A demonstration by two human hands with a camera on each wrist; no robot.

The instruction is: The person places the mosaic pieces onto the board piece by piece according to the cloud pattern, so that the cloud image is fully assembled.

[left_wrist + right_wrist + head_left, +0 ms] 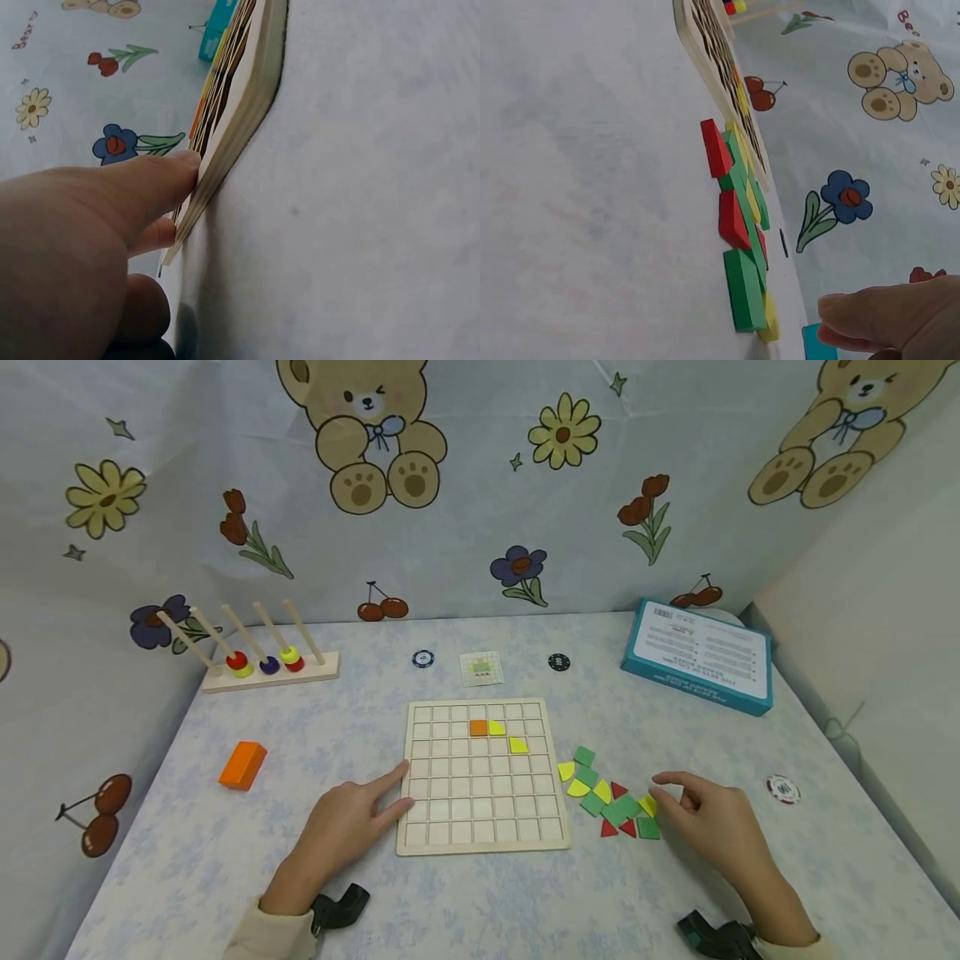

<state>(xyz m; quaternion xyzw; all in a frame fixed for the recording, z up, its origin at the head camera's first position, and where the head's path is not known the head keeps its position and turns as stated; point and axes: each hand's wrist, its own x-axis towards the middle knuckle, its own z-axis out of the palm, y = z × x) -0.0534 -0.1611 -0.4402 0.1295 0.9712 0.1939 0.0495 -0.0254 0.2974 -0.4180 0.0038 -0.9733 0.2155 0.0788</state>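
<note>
A wooden grid board [480, 814] lies in front of me, with an orange square [478, 728] and two yellow quarter-round pieces, one yellow piece [497, 728] beside the square and another yellow piece [518, 745] lower right. My left hand [341, 822] touches the board's left edge with thumb and index fingertips; the left wrist view shows the thumb [161, 180] against the rim. My right hand [716, 827] hovers by a loose pile of green pieces [621, 812], yellow pieces and red triangles [609, 828]. Its thumb and index tips are near a yellow piece [649, 805], with nothing visible between them.
Behind the board lie a small pattern card [482, 668], a blue chip [423, 658] and a black chip [558, 662]. A peg stand [322, 670] with rings and an orange block [242, 766] are left. A teal box [701, 652] and white chip [783, 789] are right.
</note>
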